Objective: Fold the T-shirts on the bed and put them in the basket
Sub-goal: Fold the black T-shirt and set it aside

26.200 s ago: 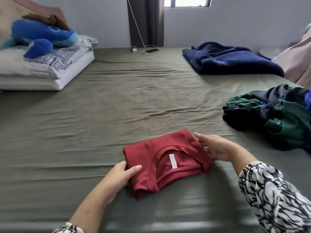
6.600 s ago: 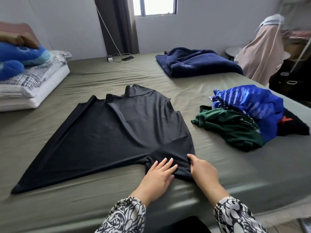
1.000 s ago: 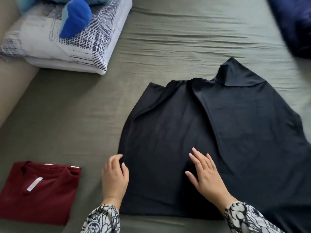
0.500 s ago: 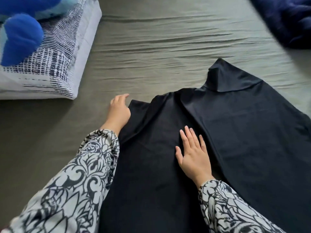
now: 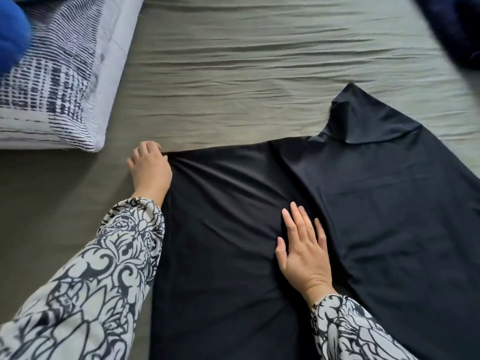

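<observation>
Left hand [image 5: 150, 168] fingers curl over the far-left corner of the black T-shirt [image 5: 363, 216], gripping the fabric edge there; right hand [image 5: 304, 245] lies flat, fingers straight, pressing the cloth mid-panel just beside a lengthwise fold line; shirt lies spread on the bed sheet [image 5: 246, 74], 1 side panel already turned in, collar end [image 5: 363, 118] pointing away from the person.

Step looks like squaring up the folded side panel; to do it well: keep the right palm down as anchor, pull the left corner taut so the radiating wrinkles near that hand flatten, line the top edge straight before the next fold; fabric looks thin and slippery, so I'd expect it to creep if the palm lifts early.

Sheet is olive, rippled in the far half; striped pillow [image 5: 59, 81] far left with a blue plush item [image 5: 11, 35] on it; dark navy cloth [image 5: 457, 29] at far right corner; no basket in view.
</observation>
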